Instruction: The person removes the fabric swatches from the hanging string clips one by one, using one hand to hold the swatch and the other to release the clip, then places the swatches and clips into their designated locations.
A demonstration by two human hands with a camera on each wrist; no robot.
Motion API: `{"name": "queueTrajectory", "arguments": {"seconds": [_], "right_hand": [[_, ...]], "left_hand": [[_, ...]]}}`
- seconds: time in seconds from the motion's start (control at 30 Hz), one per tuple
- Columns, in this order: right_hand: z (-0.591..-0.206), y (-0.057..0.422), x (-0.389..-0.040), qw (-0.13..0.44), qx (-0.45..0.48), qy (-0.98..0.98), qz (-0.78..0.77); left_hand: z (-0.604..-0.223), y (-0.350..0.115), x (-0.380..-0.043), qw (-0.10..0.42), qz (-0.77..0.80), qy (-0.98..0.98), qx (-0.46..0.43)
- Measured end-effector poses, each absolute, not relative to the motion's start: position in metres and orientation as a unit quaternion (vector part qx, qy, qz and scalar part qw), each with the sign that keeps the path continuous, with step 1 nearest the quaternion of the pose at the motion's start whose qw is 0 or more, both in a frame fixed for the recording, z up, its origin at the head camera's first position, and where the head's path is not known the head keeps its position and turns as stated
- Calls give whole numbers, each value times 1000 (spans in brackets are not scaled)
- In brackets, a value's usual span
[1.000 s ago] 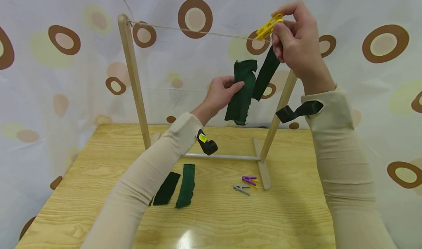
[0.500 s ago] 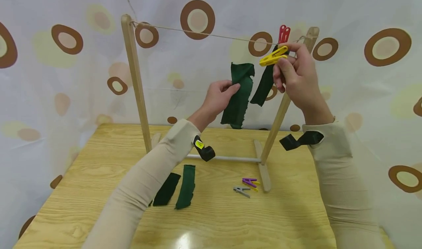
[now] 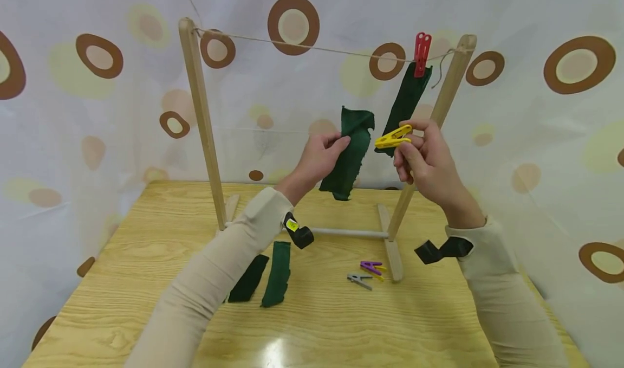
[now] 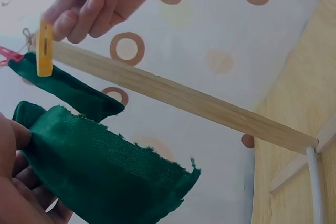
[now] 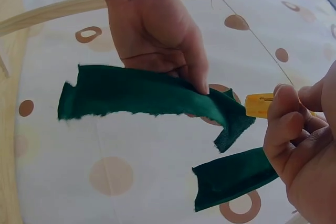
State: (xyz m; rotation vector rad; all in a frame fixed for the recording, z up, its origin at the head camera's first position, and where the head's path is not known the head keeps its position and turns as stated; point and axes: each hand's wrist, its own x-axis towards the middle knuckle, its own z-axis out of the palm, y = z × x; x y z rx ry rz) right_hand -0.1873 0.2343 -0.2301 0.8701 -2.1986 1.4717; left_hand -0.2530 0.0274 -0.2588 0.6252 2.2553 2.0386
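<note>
My left hand [image 3: 319, 159] pinches a dark green cloth strip [image 3: 353, 156] by its left edge, below the string; its frayed side shows in the left wrist view [image 4: 115, 166]. To its right, my right hand [image 3: 429, 165] holds a yellow clothespin [image 3: 394, 137] between thumb and fingers, its nose toward the strip. Behind that hand, a second green strip [image 3: 408, 97] hangs from the string [image 3: 312, 47] under a red clothespin [image 3: 422, 55]. Clothespin and held strip are apart in the head view.
A wooden frame with a left post [image 3: 201, 124] and right post [image 3: 453, 86] carries the string, with a pale rod [image 3: 346, 232] near its foot. On the table [image 3: 331, 324] lie more green strips [image 3: 276, 275], a grey clothespin [image 3: 359, 280] and a purple clothespin [image 3: 371, 267] beside yellow.
My right hand has come down from the string with the yellow clothespin, uncovering the red clothespin. My left hand has lowered slightly with the strip.
</note>
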Motion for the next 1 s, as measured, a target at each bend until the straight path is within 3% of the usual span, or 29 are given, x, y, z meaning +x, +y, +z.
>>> {"name": "queueTrajectory", "arguments": {"seconds": [0.23,0.8,1.0], "right_hand": [[-248,240,-180,183,302,-764,540],[-303,258,-167,136,284,-768,557],[-326,262,-163,154,257,-775,557]], "left_hand": [[-266,26,-249,-6,659,715,235],[-297,3,-233,26,682,699,214],[-305,0,-224,18,682,701,210]]}}
